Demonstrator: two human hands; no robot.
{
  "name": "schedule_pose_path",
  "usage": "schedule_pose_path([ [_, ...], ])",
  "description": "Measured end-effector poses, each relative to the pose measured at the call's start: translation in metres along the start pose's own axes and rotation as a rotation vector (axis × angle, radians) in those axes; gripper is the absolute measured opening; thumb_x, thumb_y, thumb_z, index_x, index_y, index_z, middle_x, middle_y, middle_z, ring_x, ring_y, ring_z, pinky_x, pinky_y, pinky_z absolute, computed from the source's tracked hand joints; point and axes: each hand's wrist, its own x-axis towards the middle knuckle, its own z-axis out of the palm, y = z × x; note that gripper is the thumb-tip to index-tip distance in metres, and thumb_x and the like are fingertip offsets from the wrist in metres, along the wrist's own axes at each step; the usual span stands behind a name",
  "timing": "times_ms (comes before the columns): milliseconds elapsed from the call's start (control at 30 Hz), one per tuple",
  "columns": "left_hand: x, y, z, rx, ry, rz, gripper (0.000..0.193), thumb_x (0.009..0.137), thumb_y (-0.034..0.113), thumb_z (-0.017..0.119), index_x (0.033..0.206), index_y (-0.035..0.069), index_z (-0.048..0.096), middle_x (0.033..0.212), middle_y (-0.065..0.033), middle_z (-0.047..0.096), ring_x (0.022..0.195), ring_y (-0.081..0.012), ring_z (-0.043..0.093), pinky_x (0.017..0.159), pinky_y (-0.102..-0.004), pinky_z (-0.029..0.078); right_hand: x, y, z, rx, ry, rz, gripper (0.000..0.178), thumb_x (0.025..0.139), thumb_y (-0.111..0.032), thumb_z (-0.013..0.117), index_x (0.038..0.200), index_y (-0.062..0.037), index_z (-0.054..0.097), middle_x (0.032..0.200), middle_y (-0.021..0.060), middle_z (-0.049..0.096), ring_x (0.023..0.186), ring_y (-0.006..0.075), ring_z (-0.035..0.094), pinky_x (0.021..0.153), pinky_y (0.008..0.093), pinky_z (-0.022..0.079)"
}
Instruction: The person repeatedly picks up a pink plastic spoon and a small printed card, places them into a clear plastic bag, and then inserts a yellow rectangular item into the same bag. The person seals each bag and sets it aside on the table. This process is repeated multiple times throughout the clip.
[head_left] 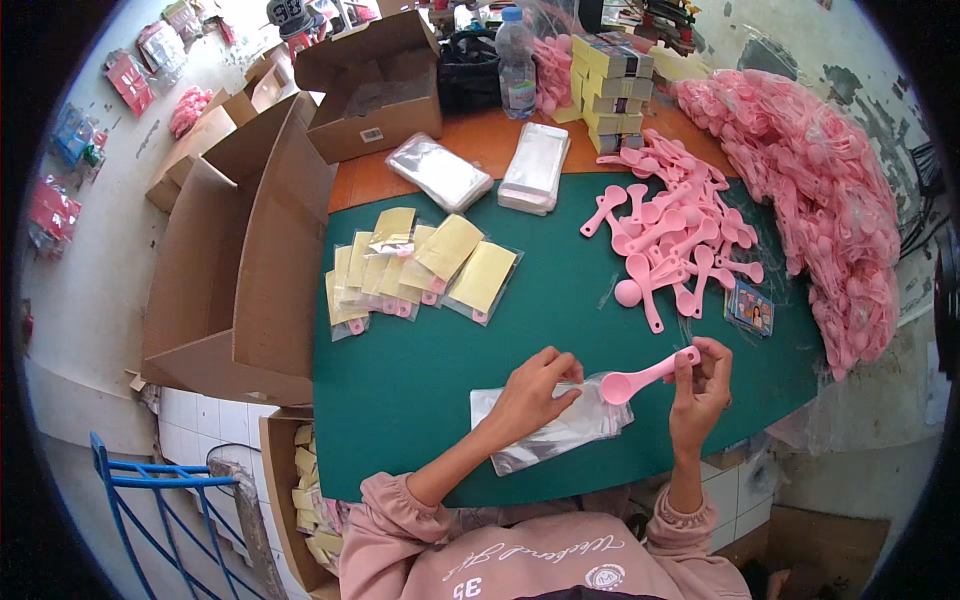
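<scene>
Spoon handle between right fingers, bowl seemingly touching left-held bag.

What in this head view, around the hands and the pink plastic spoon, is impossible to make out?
- Head view: whether the left hand has opened a clear plastic bag; its fingers cover the top one.
- Spoon handle tip: hidden by the right hand.
- Small picture cards: too small to tell.
- Open cardboard box below the table: cut off by the green mat's edge.
</scene>
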Motion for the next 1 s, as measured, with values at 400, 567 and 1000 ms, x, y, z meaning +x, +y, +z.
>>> schedule_pose_path([
  [400, 0.006, 0.009, -0.021, -0.247, -0.106, -0.349, 0.015, 0.079, 0.008, 0.061, 0.089, 0.001, 0.052, 0.08, -0.0091, 0.065, 0.072, -0.013, 0.063, 0.063, -0.0255, 0.048, -0.005, 0.006, -0.004, -0.308, -0.164, -0.09, 0.019, 0.079, -0.006, 0.062, 0.093, -0.0009, 0.051, 0.07, 0.0082, 0.057, 0.059, 0.011, 0.057, 0.054, 0.0241, 0.045],
  [567, 0.005, 0.002, -0.023, -0.143, -0.132, -0.151, 0.013, 0.08, 0.007, 0.059, 0.086, -0.001, 0.051, 0.08, -0.0102, 0.065, 0.074, -0.0196, 0.065, 0.063, -0.0282, 0.049, -0.003, -0.002, 0.002, -0.305, -0.064, -0.128, 0.017, 0.08, -0.006, 0.061, 0.093, -0.0008, 0.051, 0.071, 0.0076, 0.056, 0.061, 0.0106, 0.056, 0.054, 0.024, 0.045],
  [1000, 0.01, 0.002, -0.031, -0.798, -0.088, -0.41, 0.025, 0.081, 0.005, 0.059, 0.103, 0.0, 0.047, 0.089, -0.0107, 0.064, 0.081, -0.0124, 0.061, 0.069, -0.022, 0.048, 0.002, -0.012, 0.034, 0.138, -0.005, -0.09, 0.017, 0.085, -0.006, 0.054, 0.096, -0.0025, 0.041, 0.073, 0.0055, 0.053, 0.059, 0.0083, 0.053, 0.054, 0.019, 0.045],
])
